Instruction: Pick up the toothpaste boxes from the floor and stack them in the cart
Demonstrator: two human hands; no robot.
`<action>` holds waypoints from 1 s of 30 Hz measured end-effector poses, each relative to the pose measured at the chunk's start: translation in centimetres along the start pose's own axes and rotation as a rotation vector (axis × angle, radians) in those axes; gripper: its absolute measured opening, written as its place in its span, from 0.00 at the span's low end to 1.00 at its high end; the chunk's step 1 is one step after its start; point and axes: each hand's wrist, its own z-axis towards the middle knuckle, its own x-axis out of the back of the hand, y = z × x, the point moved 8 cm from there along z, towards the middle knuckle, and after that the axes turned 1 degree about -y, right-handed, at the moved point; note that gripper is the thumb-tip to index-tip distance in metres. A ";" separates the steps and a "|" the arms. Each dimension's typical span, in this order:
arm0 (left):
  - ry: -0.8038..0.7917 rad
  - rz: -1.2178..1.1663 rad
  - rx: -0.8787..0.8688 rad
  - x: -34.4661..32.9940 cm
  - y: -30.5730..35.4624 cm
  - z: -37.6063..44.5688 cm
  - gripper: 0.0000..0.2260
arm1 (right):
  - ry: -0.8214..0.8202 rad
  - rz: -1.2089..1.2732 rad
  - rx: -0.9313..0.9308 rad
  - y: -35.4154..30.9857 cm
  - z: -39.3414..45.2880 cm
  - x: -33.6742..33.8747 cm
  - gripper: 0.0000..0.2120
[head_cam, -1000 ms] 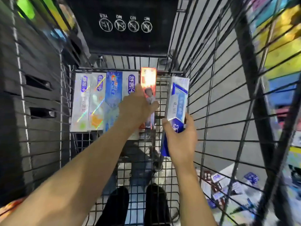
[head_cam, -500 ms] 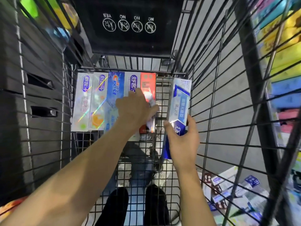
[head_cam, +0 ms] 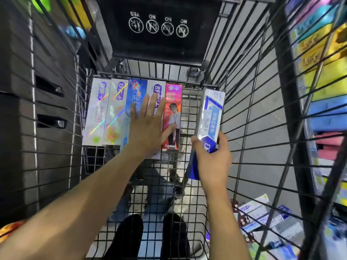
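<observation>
Toothpaste box point(head_cam: 211, 117) stands lengthwise, top end away.

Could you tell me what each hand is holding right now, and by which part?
The right hand holds the blue-and-white toothpaste box, its grip at the near lower end. The left hand holds nothing, lying flat on the row.

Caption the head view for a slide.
Left hand flat on the row of boxes in the cart; right hand holds a blue box.
</observation>
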 end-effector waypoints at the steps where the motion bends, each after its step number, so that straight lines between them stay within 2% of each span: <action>1: -0.005 -0.013 -0.002 -0.1 -0.1 -0.1 0.37 | 0.006 -0.005 0.004 -0.1 0.1 -0.1 0.23; 9: 0.071 -0.047 -0.027 -0.4 -0.4 -0.4 0.36 | 0.000 -0.231 0.113 -1.4 3.6 -3.4 0.20; 14: 0.055 -0.050 -0.008 -1.0 -0.6 -0.3 0.37 | 0.038 -0.390 0.065 -0.5 6.5 -3.8 0.20; 16: 0.059 -0.043 -0.005 -1.0 -0.7 -0.2 0.37 | 0.005 -0.434 0.068 0.0 6.8 -4.3 0.20; 20: 0.079 -0.053 -0.004 -0.8 -0.8 -0.3 0.37 | -0.101 -0.464 0.065 1.3 6.1 -5.9 0.19; 26: 0.104 -0.040 -0.009 -0.7 -0.7 -0.3 0.36 | -0.084 -0.581 0.026 1.7 6.6 -6.6 0.22; 30: 0.095 -0.027 -0.009 -0.7 -0.6 -0.2 0.36 | -0.145 -0.503 0.049 0.9 7.1 -7.2 0.19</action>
